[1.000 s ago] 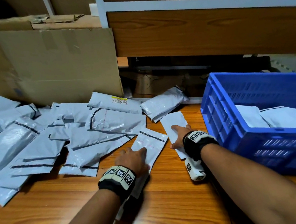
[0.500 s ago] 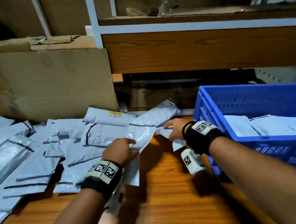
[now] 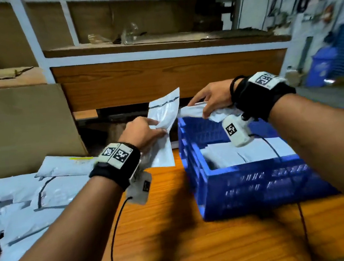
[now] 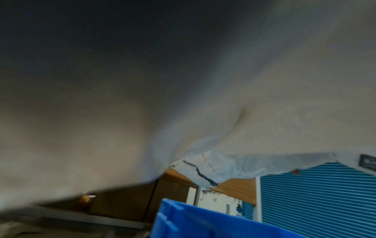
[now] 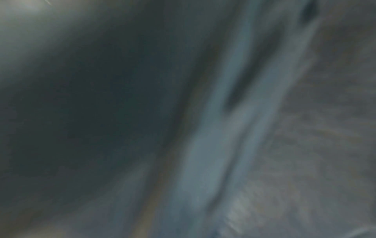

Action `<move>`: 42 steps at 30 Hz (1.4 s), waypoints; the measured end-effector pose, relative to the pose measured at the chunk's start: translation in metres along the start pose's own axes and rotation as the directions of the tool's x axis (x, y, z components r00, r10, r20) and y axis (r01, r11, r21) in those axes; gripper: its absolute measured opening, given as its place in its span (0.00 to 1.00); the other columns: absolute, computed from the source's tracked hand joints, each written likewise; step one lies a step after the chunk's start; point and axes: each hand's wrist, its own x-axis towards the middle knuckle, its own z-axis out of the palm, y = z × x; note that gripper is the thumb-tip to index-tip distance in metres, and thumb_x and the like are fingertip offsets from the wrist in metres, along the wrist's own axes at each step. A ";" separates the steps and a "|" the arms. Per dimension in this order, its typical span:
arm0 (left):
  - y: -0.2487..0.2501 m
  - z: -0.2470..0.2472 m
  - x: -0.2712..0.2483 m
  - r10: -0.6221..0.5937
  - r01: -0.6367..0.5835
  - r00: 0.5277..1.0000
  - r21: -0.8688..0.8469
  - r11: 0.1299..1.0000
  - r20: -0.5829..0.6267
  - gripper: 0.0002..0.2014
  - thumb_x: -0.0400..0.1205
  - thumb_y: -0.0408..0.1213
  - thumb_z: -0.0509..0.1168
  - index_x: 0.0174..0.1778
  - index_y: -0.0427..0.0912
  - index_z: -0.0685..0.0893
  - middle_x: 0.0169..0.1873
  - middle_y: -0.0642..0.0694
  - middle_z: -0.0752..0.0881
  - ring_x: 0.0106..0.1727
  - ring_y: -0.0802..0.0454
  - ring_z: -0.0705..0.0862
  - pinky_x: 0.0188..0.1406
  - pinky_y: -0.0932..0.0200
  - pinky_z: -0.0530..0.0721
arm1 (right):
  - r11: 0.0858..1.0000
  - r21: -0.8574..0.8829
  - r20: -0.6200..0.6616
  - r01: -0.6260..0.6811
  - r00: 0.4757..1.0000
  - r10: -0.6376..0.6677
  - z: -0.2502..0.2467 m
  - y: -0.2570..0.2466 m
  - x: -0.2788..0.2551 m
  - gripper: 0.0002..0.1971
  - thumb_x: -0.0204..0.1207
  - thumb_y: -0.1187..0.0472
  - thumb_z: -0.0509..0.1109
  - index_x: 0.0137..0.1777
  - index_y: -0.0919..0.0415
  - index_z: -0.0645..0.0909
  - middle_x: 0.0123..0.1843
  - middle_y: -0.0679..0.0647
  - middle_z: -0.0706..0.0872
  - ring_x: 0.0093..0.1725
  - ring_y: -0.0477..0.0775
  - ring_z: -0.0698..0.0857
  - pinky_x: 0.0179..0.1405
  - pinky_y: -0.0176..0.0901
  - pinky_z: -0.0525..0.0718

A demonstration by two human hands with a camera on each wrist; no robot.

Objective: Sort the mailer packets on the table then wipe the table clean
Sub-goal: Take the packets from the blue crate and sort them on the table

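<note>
Head cam has both hands up with a mailer each, left hand (image 3: 143, 131) pinching a flat packet (image 3: 163, 129) at 12 o'clock, right hand (image 3: 210, 98) curled round a crumpled one (image 3: 194, 111) over the blue crate (image 3: 247, 186)'s far rim, so a sloppy drop probably lands it behind the crate.

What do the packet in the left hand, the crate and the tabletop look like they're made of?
Grey-white mailer packet: thin glossy plastic film, seemingly; it creases and shines.
Blue slotted crate: rigid moulded plastic, matte.
Orange-brown table: wood-grain surface, slightly glossy; veneer or laminate, cannot tell.
</note>
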 end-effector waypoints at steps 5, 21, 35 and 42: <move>0.089 0.037 0.038 0.072 -0.071 0.997 -0.081 0.994 -0.002 0.28 0.74 0.55 0.74 0.66 0.43 0.84 0.65 0.43 0.84 0.65 0.46 0.82 0.50 0.64 0.73 | 0.995 -0.028 0.039 -0.092 0.995 0.093 -0.012 0.096 -0.019 0.25 0.75 0.57 0.75 0.71 0.40 0.77 0.57 0.45 0.79 0.52 0.50 0.81 0.54 0.42 0.78; 0.207 0.200 0.113 -0.229 0.035 0.947 0.633 0.773 0.226 0.28 0.68 0.55 0.76 0.58 0.42 0.85 0.49 0.41 0.85 0.54 0.41 0.87 0.48 0.55 0.84 | 0.950 -0.285 0.298 0.126 0.954 -0.037 0.052 0.260 0.027 0.26 0.75 0.58 0.73 0.74 0.46 0.76 0.66 0.52 0.83 0.61 0.52 0.81 0.51 0.35 0.73; 0.144 0.242 0.121 -0.541 0.195 0.803 0.747 0.636 0.251 0.25 0.65 0.47 0.74 0.58 0.43 0.87 0.55 0.41 0.87 0.57 0.39 0.86 0.61 0.45 0.83 | 0.960 -0.228 0.343 0.164 0.936 -0.079 0.131 0.216 0.065 0.27 0.84 0.42 0.58 0.67 0.65 0.79 0.70 0.63 0.80 0.68 0.62 0.79 0.65 0.48 0.74; 0.120 0.241 0.131 -0.484 0.178 0.849 0.747 0.640 0.213 0.23 0.67 0.56 0.69 0.51 0.44 0.84 0.52 0.42 0.88 0.53 0.38 0.87 0.57 0.45 0.85 | 0.961 -0.185 0.344 0.205 0.930 -0.132 0.107 0.253 0.053 0.20 0.86 0.60 0.59 0.74 0.68 0.73 0.69 0.63 0.80 0.65 0.62 0.82 0.60 0.48 0.80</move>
